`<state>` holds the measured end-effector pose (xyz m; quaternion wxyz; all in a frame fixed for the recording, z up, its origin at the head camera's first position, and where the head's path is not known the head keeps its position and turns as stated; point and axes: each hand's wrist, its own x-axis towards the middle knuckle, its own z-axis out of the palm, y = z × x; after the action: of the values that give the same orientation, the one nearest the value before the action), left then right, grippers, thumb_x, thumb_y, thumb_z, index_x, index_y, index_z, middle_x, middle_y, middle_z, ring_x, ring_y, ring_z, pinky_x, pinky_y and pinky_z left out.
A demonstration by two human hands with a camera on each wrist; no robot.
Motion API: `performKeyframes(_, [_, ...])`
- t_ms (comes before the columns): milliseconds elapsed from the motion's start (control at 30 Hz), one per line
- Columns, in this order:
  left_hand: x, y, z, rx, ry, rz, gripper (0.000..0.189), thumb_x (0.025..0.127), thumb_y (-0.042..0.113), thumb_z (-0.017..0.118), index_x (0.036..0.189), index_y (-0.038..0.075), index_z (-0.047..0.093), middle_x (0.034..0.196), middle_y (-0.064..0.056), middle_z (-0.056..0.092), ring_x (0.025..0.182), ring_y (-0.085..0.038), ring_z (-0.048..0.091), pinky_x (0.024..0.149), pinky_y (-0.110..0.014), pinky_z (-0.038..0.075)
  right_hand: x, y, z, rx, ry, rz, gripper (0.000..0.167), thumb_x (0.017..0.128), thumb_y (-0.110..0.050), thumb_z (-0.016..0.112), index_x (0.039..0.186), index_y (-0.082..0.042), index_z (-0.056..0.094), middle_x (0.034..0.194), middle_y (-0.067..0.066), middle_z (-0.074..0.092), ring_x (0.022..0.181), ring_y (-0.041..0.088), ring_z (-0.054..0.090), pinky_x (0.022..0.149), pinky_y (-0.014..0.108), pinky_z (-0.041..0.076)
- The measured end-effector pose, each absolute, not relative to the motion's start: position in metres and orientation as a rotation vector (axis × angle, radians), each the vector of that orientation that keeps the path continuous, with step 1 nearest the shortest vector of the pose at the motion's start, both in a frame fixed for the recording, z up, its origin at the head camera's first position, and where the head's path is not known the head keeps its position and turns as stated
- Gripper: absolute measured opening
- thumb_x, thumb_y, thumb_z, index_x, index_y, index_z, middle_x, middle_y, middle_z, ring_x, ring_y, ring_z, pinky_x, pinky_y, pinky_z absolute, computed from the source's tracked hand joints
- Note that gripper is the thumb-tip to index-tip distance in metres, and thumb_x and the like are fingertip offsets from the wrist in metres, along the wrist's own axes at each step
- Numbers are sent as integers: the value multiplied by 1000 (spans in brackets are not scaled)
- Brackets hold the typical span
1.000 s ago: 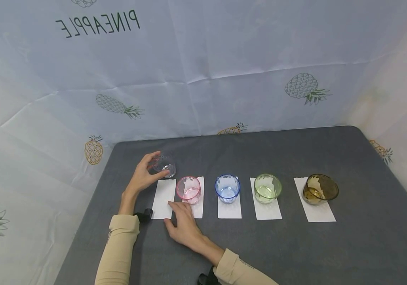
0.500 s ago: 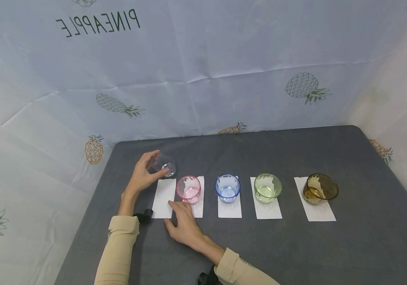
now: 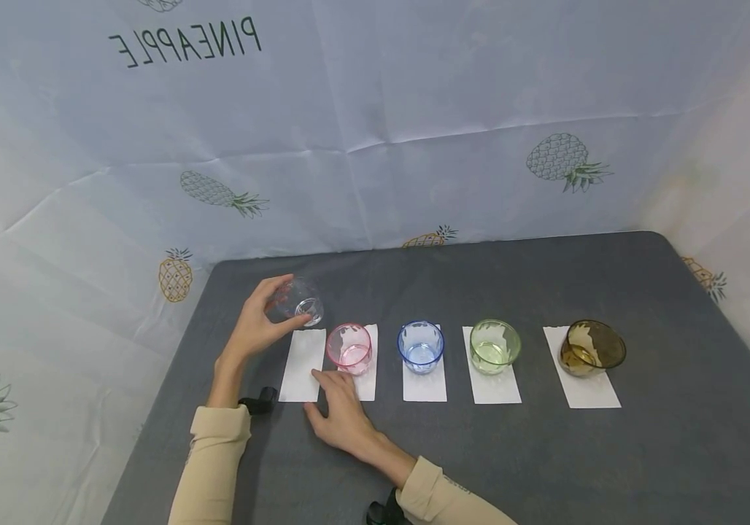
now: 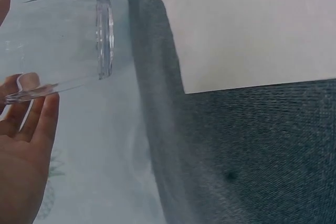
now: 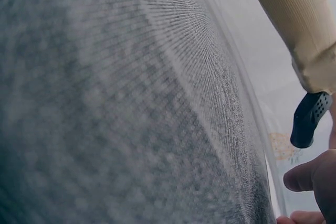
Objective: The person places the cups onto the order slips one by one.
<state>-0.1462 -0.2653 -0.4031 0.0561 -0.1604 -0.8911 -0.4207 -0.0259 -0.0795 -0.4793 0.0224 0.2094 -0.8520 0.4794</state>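
My left hand [image 3: 257,321] grips a clear drinking glass [image 3: 304,300] between thumb and fingers, beyond the leftmost white paper [image 3: 303,368]. In the left wrist view the clear glass [image 4: 63,40] shows its thick base, with fingers of the left hand [image 4: 23,166] around its side. My right hand [image 3: 345,419] rests with relaxed fingers at the near end of the second paper [image 3: 366,386], just in front of a pink glass [image 3: 349,350]. Only the thumb and a bit of the fingers of the right hand [image 5: 317,179] show in the right wrist view.
To the right, a blue glass [image 3: 420,348], a green glass [image 3: 495,347] and a brown glass [image 3: 592,348] stand in a row, each on white paper. Dark cloth [image 3: 513,467] covers the table. A pineapple-print curtain [image 3: 414,87] hangs behind it and along the sides.
My left wrist and forearm have shifted slightly left, while the hand keeps its grip on the clear glass in nearly the same spot. The right hand stays still.
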Motion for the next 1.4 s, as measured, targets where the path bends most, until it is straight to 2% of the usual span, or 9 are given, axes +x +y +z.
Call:
performKeyframes(233, [-136,-264,-390,-540,-2688,-1276,79,80,10,87,149,3,49,148,-20,49,128,-39,53,112,-62,43,-26,-79,-480,662,-2655,1482,50,91,-13,72,137,5,59,131,16,65,123,30,53,106,43,46])
performKeyframes(500, [-127,-266,-386,-599,-2691,-1190,79,76,8,89,146,1,51,143,-22,53,126,-39,55,105,-64,47,-27,-79,-480,669,-2684,1485,52,93,-17,72,139,4,58,133,16,64,125,30,52,107,43,46])
performKeyframes(867, [-115,-272,-385,-603,-2704,-1216,78,77,8,88,147,3,52,142,-19,55,127,-37,55,105,-67,45,-28,-78,-478,662,-2684,1506,53,93,-17,72,139,4,58,133,16,65,125,30,53,107,43,46])
performKeyframes(1400, [-104,-284,-403,-562,-2752,-1170,79,77,12,89,146,5,53,142,-17,56,128,-36,54,102,-66,48,-30,-79,-480,650,-2698,1540,55,95,-25,72,141,2,57,133,16,64,128,31,51,108,47,46])
